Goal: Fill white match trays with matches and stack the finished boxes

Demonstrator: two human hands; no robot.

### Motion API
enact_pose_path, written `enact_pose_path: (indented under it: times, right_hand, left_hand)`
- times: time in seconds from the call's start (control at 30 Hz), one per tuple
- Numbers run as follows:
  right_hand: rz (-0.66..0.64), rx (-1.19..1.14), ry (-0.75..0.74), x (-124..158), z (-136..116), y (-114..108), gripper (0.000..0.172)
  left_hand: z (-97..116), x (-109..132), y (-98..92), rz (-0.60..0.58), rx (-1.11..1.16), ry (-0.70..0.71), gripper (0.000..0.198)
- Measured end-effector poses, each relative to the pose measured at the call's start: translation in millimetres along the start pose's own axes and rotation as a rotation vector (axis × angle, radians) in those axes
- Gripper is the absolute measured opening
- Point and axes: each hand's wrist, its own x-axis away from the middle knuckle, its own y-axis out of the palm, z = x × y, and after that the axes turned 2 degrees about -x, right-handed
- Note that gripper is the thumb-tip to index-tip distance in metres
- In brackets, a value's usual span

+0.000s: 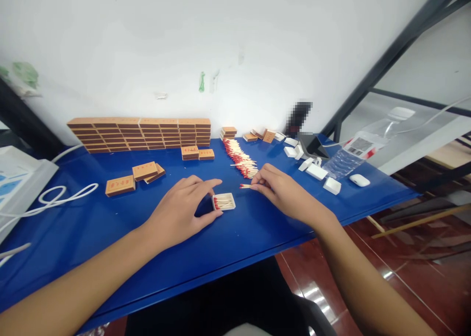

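A small white matchbox tray (228,202) lies on the blue table, partly filled with red-tipped matches. My left hand (180,206) steadies it from the left, thumb along the near side and fingers at the far side; the index finger is stretched out above. To the right of the tray, my right hand (277,189) pinches a few matches (245,186), their red heads pointing left. Just beyond that hand spreads a long heap of loose matches (239,157), most with red heads to the left.
Against the wall stands a stacked row of matchboxes (147,134). More closed matchboxes (120,185) lie at the left. Several empty white trays (316,171), a plastic bottle (353,152) and a white earbud case (359,180) sit at the right. White cables (69,193) cross the left end.
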Motion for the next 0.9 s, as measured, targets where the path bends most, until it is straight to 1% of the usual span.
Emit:
enact_pose_path:
  times: [0.13,0.27,0.4,0.53,0.6,0.67,0.8,0.9]
  right_hand:
    - [-0.010,-0.008,-0.024,1.9,-24.4,1.9,0.014]
    - [-0.027,0.075,-0.077,-2.0,-42.6,13.0,0.011]
    - [-0.027,0.150,-0.125,-7.2,-51.7,24.7,0.009]
    - [-0.070,0.071,-0.134,-7.1,-52.5,25.2,0.011]
    - [-0.048,0.009,-0.122,-5.1,-46.2,19.7,0.011]
    - [0.011,-0.029,-0.105,-3.5,-33.4,11.7,0.010]
    - [0.168,0.000,-0.034,-5.8,6.5,-2.1,0.013]
    - [0.171,0.034,-0.022,-11.1,33.4,-2.5,0.012]
  left_hand:
    - [0.5,-0.1,-0.3,0.017,0.000,0.030,0.057]
    - [0.6,-0.2,0.5,0.032,0.004,0.051,0.059]
    - [0.7,-0.7,1.0,0.020,-0.013,0.039,0.058]
    - [1.7,-0.8,0.5,0.006,-0.028,0.020,0.055]
    - [2.2,-0.7,0.1,0.011,-0.029,0.031,0.055]
    - [2.4,-0.5,0.0,0.020,-0.028,0.051,0.056]
    - [2.7,-0.4,-0.1,0.022,-0.024,0.053,0.056]
    - [2.7,-0.3,-0.3,0.018,-0.017,0.041,0.056]
